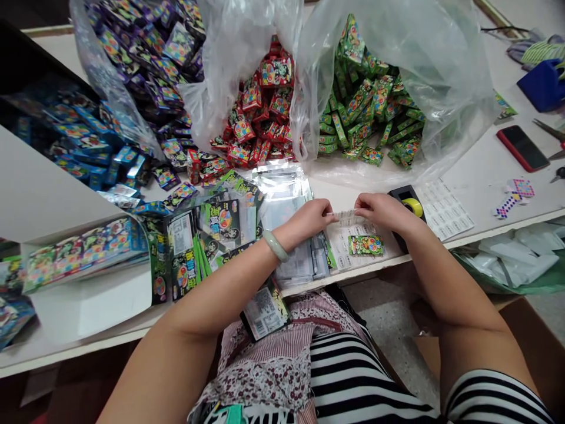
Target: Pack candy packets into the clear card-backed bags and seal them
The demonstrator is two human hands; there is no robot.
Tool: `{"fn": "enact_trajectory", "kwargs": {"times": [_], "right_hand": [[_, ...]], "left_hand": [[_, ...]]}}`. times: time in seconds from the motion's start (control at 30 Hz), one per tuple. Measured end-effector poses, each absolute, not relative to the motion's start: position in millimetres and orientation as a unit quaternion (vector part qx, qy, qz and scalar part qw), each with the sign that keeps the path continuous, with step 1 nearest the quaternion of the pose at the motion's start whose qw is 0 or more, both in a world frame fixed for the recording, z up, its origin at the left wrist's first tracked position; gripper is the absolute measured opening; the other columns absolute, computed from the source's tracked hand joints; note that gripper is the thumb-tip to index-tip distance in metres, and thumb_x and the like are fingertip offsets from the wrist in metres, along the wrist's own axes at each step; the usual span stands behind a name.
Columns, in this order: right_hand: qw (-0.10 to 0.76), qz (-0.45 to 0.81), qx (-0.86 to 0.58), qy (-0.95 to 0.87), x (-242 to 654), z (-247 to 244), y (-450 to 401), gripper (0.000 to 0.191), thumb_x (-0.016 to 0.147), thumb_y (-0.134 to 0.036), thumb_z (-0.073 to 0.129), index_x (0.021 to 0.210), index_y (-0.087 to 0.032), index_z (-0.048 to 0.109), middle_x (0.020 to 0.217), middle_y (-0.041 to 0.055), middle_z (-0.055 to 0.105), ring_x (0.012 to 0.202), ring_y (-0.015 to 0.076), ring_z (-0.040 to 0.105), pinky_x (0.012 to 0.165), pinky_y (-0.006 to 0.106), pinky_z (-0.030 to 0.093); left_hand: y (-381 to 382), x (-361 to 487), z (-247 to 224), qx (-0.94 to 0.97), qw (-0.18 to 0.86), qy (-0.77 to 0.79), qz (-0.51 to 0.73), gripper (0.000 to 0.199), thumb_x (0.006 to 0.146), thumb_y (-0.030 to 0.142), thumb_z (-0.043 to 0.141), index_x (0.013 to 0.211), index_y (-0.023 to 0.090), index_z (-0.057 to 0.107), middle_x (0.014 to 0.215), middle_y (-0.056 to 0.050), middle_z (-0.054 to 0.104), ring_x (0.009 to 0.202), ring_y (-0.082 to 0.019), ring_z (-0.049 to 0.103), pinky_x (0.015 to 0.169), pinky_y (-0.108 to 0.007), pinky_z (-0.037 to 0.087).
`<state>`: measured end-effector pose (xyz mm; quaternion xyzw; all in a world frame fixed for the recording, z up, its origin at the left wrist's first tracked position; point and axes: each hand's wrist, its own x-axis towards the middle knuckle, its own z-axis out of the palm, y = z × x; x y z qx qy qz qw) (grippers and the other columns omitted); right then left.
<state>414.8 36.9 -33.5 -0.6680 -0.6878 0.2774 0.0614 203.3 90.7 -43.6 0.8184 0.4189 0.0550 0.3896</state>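
Between my two hands a narrow strip of clear labels [345, 218] is stretched above a white label sheet [342, 253]. My left hand [311, 221] pinches its left end, with a pale bangle on the wrist. At the right end my right hand [379, 209] has thumb and fingers pressed together on the strip. A small green packet [366, 245] lies on the sheet just below the hands. Left of them are stacked clear and silver pouches [291, 206]. A black tape dispenser with yellow tape [412, 206] stands beside my right hand.
Plastic bags hold purple packets [154, 53], red packets [265, 106] and green packets [371, 100]. Blue packets [88, 141] and black-green pouches [220, 224] are at left. Another label sheet [445, 209], a red-cased phone [523, 148] and scissors [549, 131] are at right.
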Motion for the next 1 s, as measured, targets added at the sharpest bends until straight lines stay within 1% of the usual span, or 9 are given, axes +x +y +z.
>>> {"fn": "enact_trajectory", "kwargs": {"times": [0.07,0.2,0.37,0.5,0.6,0.7,0.77,0.87,1.0], "right_hand": [[0.056,0.276,-0.662,-0.694,413.5,-32.6,37.2,0.004,0.083,-0.023,0.065,0.085,-0.021,0.069,0.079,0.0037,0.072,0.069,0.0185,0.058,0.061,0.028,0.034],[0.059,0.274,-0.631,-0.724,400.4,-28.2,40.3,0.014,0.08,-0.022,0.07,0.094,-0.022,0.071,0.093,0.0057,0.074,0.083,0.0221,0.063,0.067,0.029,0.038],[0.035,0.277,-0.63,-0.725,387.3,-26.3,49.1,0.005,0.083,-0.02,0.065,0.08,-0.022,0.069,0.076,0.0027,0.07,0.068,0.0177,0.057,0.06,0.028,0.032],[0.015,0.286,-0.627,-0.724,388.9,-25.8,52.0,0.009,0.086,-0.023,0.063,0.08,-0.021,0.069,0.074,0.0032,0.069,0.065,0.0174,0.056,0.06,0.029,0.031],[-0.001,0.291,-0.626,-0.724,389.6,-23.8,52.4,0.01,0.087,-0.023,0.061,0.082,-0.02,0.07,0.074,0.0036,0.07,0.065,0.0173,0.056,0.06,0.029,0.031],[-0.014,0.293,-0.622,-0.726,388.3,-21.4,53.0,0.012,0.089,-0.024,0.06,0.084,-0.02,0.07,0.075,0.0034,0.071,0.066,0.0167,0.056,0.06,0.028,0.032],[-0.022,0.3,-0.619,-0.726,388.1,-20.0,53.4,0.014,0.09,-0.026,0.058,0.087,-0.02,0.07,0.078,0.0034,0.072,0.068,0.0168,0.058,0.061,0.028,0.034],[-0.033,0.313,-0.618,-0.721,391.3,-18.7,53.6,0.015,0.089,-0.026,0.06,0.097,-0.019,0.07,0.091,0.005,0.075,0.079,0.0184,0.063,0.066,0.027,0.039],[-0.054,0.298,-0.618,-0.725,398.6,-19.3,54.0,0.019,0.086,-0.022,0.062,0.104,-0.019,0.068,0.1,0.0065,0.074,0.087,0.0207,0.065,0.07,0.028,0.041]], "left_hand": [[91.2,202.6,-42.4,0.809,0.399,0.427,0.054,0.009,0.084,0.021,0.066,0.077,0.016,0.062,0.071,-0.002,0.063,0.067,-0.015,0.053,0.064,-0.027,0.039],[91.6,205.2,-43.7,0.801,0.407,0.434,0.064,0.01,0.082,0.017,0.065,0.074,0.016,0.059,0.069,0.0,0.059,0.067,-0.015,0.051,0.065,-0.027,0.038],[91.2,207.0,-45.1,0.809,0.4,0.425,0.068,0.008,0.082,0.014,0.063,0.075,0.016,0.059,0.07,0.0,0.06,0.067,-0.015,0.051,0.065,-0.027,0.038],[91.2,205.7,-43.1,0.815,0.409,0.41,0.028,0.014,0.089,0.019,0.058,0.076,0.015,0.062,0.069,-0.002,0.06,0.067,-0.015,0.051,0.067,-0.028,0.038],[91.6,205.4,-40.9,0.815,0.398,0.42,0.027,0.006,0.085,0.02,0.065,0.083,0.015,0.063,0.077,-0.003,0.063,0.07,-0.016,0.053,0.069,-0.028,0.039],[92.2,206.0,-39.7,0.812,0.399,0.426,0.027,0.006,0.083,0.016,0.067,0.087,0.015,0.063,0.081,-0.003,0.064,0.072,-0.015,0.055,0.069,-0.027,0.04],[92.2,206.8,-39.6,0.807,0.41,0.425,0.014,0.002,0.086,0.015,0.061,0.086,0.015,0.063,0.077,-0.002,0.063,0.07,-0.015,0.056,0.069,-0.026,0.041],[91.5,208.1,-39.5,0.802,0.417,0.428,-0.004,0.009,0.089,0.016,0.055,0.088,0.014,0.064,0.074,-0.002,0.063,0.068,-0.014,0.057,0.069,-0.026,0.043],[91.1,209.3,-37.5,0.791,0.42,0.446,-0.008,0.02,0.09,0.014,0.052,0.107,0.014,0.063,0.081,-0.003,0.066,0.063,-0.013,0.057,0.066,-0.025,0.043]]}}
